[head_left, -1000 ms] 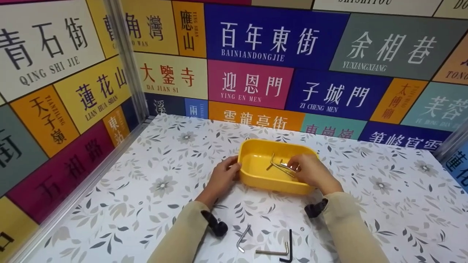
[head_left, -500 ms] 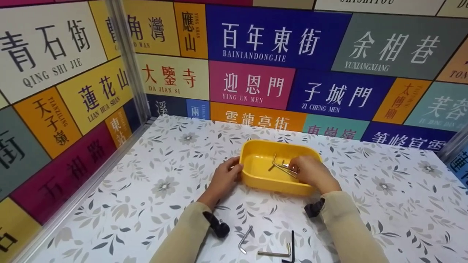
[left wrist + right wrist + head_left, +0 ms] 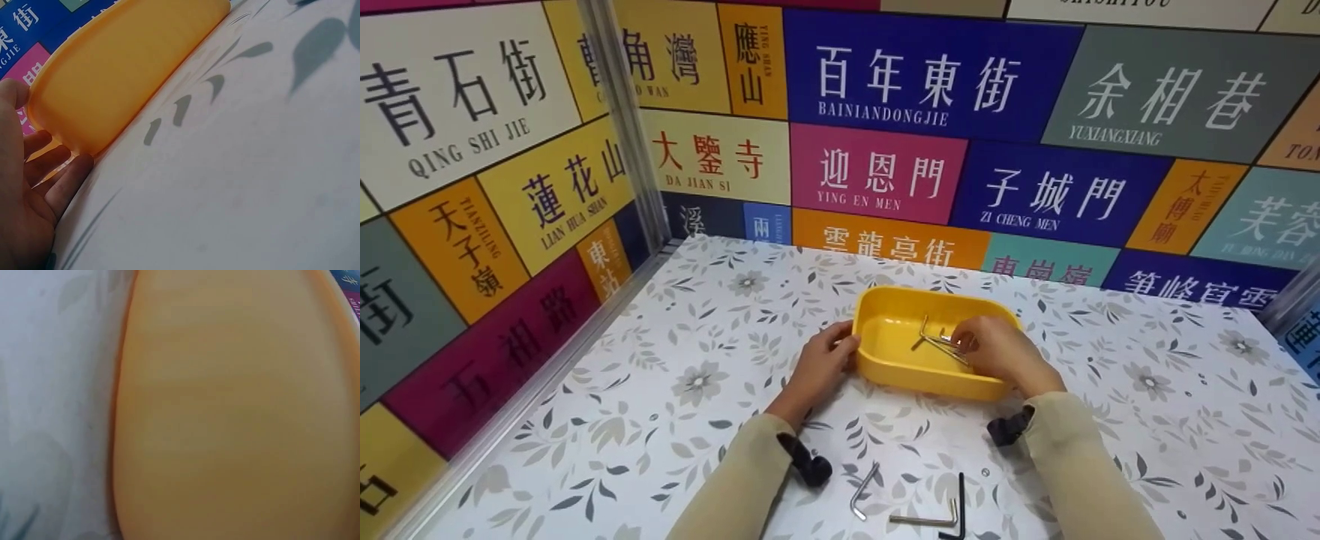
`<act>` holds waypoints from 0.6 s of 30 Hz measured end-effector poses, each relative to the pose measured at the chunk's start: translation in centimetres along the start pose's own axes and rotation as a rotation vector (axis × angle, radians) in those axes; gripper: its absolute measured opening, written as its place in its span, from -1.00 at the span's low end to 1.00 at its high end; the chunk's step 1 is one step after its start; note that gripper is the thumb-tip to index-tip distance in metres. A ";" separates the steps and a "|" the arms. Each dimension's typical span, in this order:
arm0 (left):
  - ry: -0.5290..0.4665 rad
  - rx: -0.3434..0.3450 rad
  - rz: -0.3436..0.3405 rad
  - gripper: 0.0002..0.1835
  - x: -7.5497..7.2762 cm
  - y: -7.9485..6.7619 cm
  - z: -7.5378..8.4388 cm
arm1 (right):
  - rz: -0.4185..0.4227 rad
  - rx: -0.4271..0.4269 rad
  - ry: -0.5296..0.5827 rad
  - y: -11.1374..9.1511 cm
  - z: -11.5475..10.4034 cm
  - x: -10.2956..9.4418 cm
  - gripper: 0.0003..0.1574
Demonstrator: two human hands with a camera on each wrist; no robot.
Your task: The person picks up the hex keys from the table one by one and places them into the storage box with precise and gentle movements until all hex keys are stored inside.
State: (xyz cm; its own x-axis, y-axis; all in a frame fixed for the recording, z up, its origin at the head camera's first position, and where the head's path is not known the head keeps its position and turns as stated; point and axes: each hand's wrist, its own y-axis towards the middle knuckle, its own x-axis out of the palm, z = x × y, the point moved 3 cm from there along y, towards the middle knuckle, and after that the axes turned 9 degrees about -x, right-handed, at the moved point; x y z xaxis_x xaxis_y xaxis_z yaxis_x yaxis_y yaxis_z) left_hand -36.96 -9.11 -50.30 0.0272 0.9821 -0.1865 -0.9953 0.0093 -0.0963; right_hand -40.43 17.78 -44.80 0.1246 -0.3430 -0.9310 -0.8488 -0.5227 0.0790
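Observation:
A yellow plastic bin (image 3: 922,379) sits on the table with several metal hex keys (image 3: 942,348) inside, toward its right half. My left hand (image 3: 823,364) grips the bin's left end; in the left wrist view the thumb (image 3: 14,93) is at the rim and the fingers curl against the outer wall. Over the right rim, my right hand (image 3: 1006,354) reaches in and pinches at the hex keys, its fingertips partly hidden by the hand itself. The right wrist view is filled mostly by the bin's outer wall (image 3: 236,405).
Nearer the person, a silver hex key (image 3: 864,493), a brass-coloured hex key (image 3: 922,520) and a black hex key (image 3: 961,499) lie on the leaf-patterned tabletop (image 3: 697,450). Sign-printed wall panels (image 3: 877,172) stand behind and at the left of the table.
The head view has shifted slightly. My left hand stays on the bin, while the right hand has made only small finger movements among the hex keys.

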 end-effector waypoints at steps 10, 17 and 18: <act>0.044 -0.009 -0.002 -0.47 -0.2 -0.2 -0.1 | 0.111 -0.116 0.101 -1.6 -3.2 -2.8 -0.68; 0.044 -0.002 0.001 -0.48 -0.1 -0.2 -0.1 | 0.174 -0.235 0.094 -4.7 -7.3 -3.8 -0.71; 0.044 -0.004 0.000 -0.48 -0.1 -0.2 -0.1 | 0.178 -0.244 0.087 -5.2 -7.7 -3.8 -0.71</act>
State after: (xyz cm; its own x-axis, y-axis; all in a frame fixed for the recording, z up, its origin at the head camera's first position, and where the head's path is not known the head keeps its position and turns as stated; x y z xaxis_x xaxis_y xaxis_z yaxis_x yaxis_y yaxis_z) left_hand -36.73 -9.24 -50.35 0.0313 0.9728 -0.2295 -0.9950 0.0085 -0.0998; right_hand -32.53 15.80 -38.97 0.0373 -0.5059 -0.8618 -0.7144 -0.6165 0.3310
